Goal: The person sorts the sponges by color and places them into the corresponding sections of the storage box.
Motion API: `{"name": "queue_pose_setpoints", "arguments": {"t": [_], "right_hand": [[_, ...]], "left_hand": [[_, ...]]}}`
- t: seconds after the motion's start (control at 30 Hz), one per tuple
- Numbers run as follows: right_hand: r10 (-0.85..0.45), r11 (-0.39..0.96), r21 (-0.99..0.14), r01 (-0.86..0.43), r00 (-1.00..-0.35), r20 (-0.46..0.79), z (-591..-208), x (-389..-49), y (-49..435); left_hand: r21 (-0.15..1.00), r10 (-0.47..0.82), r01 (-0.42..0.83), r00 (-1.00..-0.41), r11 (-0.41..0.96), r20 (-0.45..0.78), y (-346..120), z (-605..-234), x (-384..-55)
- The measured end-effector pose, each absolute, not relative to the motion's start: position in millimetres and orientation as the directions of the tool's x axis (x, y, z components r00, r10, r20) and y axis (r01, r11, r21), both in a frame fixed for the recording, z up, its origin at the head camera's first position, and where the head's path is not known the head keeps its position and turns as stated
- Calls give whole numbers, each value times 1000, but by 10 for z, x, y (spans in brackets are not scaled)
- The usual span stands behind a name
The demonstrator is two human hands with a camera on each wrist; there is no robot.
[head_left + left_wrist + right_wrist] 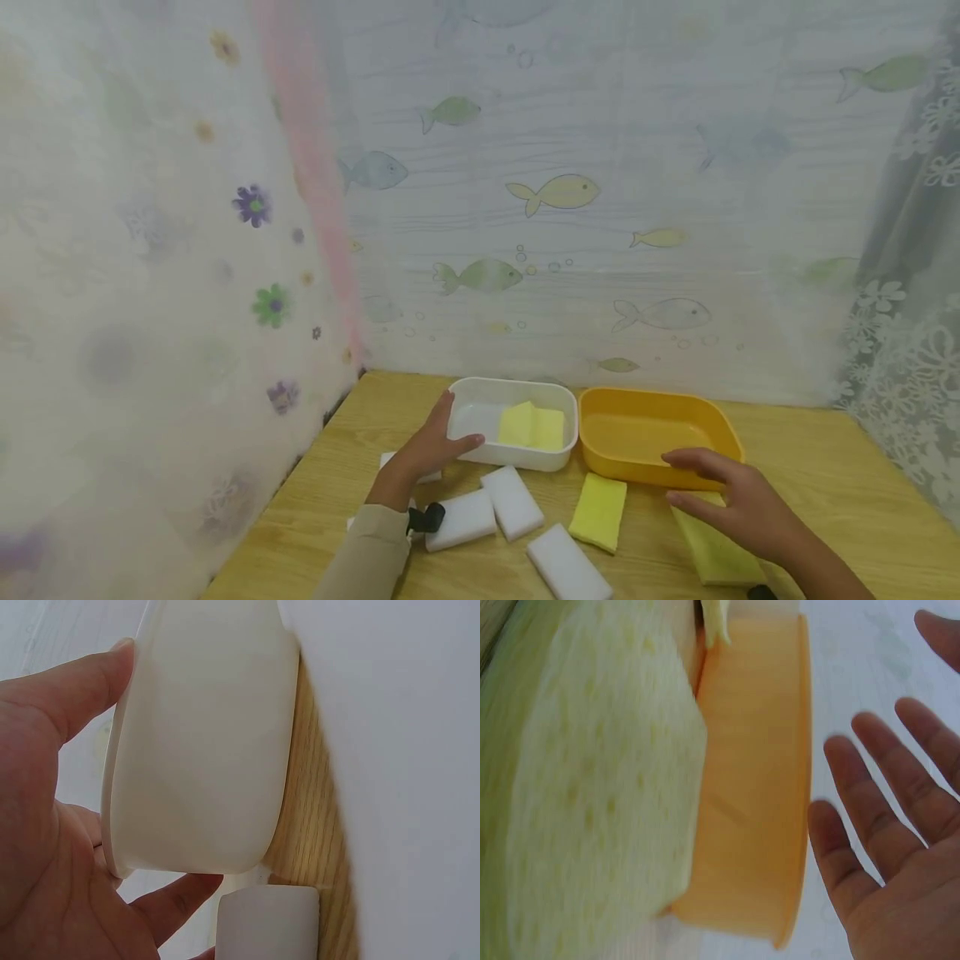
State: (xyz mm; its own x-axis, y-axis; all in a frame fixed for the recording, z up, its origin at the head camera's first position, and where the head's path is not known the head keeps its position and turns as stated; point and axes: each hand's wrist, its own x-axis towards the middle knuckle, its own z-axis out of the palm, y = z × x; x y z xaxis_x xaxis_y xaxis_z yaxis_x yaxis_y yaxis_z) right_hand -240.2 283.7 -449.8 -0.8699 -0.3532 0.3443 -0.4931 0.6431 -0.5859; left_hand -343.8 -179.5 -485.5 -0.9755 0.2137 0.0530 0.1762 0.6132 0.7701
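My left hand (427, 450) is at the left end of a white plastic tub (517, 457), fingers spread. In the left wrist view the thumb (112, 671) touches the tub's rim and another finger (180, 896) meets its end wall. Two yellow sponge pieces (532, 425) lie inside the tub. My right hand (750, 500) hovers with extended fingers near the front right of an orange tub (656, 475), holding nothing. Below that hand lies a larger yellow sponge (720, 550), close up in the right wrist view. A smaller yellow sponge (598, 510) lies before the orange tub.
Several white sponge blocks lie on the wooden table (300, 542), among them one at the front (568, 562), one beside the left wrist (463, 521) and another (512, 502) near the white tub. Behind the tubs hangs a fish-patterned curtain (570, 250); a floral one (135, 333) covers the left.
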Motion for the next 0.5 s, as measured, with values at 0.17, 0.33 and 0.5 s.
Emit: {"name": "queue_pose_setpoints", "arguments": {"t": [0.17, 0.33, 0.5], "right_hand": [[-423, 581, -675, -454, -877, 227, -4519, -2410, 3154], [-544, 545, -719, -431, -835, 88, -4496, -2488, 3461], [-573, 523, -737, -429, -817, 69, -4497, -2548, 3675]], "left_hand": [[766, 214, 179, -975, 617, 55, -1800, -4853, -3439], [773, 214, 176, -975, 609, 54, -1796, -4862, -3432], [781, 210, 174, -976, 599, 57, -1804, -4860, -3413]]}}
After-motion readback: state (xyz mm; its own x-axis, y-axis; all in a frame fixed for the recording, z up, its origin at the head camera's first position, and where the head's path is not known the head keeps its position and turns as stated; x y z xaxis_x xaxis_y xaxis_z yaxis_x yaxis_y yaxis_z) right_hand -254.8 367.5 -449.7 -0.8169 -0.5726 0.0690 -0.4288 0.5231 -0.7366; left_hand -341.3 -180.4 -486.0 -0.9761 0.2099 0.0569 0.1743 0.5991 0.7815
